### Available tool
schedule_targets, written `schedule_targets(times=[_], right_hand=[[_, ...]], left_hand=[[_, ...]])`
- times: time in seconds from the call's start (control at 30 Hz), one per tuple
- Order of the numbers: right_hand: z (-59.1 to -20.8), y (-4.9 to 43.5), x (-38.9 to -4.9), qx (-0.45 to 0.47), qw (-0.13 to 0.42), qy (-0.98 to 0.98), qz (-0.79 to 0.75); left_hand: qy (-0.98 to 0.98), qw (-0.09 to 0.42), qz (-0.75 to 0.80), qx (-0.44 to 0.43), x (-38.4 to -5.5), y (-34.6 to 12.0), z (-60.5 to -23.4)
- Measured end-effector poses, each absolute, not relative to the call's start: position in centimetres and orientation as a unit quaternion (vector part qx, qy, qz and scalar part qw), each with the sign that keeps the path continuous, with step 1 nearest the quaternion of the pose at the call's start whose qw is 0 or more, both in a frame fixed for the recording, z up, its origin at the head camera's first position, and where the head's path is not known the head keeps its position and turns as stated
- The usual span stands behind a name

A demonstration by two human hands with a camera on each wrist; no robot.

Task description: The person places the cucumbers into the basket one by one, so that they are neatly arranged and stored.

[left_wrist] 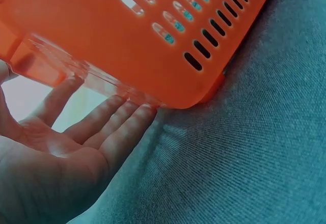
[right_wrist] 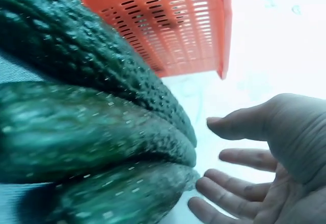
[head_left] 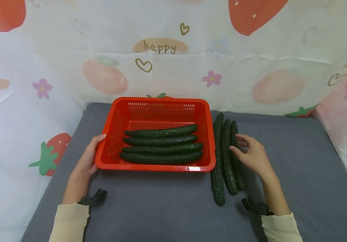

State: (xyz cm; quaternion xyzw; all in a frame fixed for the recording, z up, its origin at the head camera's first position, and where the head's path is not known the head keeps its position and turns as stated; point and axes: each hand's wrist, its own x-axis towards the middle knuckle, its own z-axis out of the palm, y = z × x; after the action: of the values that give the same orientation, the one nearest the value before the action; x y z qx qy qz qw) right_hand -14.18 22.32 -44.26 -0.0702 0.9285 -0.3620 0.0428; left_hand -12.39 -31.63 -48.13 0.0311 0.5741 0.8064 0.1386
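While the left hand [head_left: 87, 159] grips the basket [head_left: 155, 167], the right hand [head_left: 254, 156] curves loosely.

left sleeve [head_left: 69, 222]: cream | left wristband [head_left: 94, 198]: black, curved | right sleeve [head_left: 281, 227]: cream | right wristband [head_left: 255, 207]: black, curved

My right hand [right_wrist: 282, 183] reaches in from the right, thumb held apart from the loosely spread fingers, its tips near the ends of three dark green cucumbers [right_wrist: 97, 137]; I can't tell whether I touch the lowest one. The cucumbers lie side by side, bumpy and glossy, their ends pointing toward my fingers. Above them I see a red basket [right_wrist: 225, 35] with slotted walls, against a bright white background [right_wrist: 275, 46].
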Motion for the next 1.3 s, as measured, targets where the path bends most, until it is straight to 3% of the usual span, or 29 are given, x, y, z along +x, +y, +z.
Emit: schedule_targets(times=[0.83, 1.3], right_hand=[[-45.5, 24.9, -14.2, -0.053, 0.173, 0.912, -0.367], [-45.1, 22.1, -13.4, -0.022, 0.161, 0.953, -0.255]], left_hand=[[0.573, 0.132, 0.809, -0.003, -12.3, -31.3, -48.1], [0.578, 0.132, 0.805, -0.005, -12.2, -31.7, -47.9]])
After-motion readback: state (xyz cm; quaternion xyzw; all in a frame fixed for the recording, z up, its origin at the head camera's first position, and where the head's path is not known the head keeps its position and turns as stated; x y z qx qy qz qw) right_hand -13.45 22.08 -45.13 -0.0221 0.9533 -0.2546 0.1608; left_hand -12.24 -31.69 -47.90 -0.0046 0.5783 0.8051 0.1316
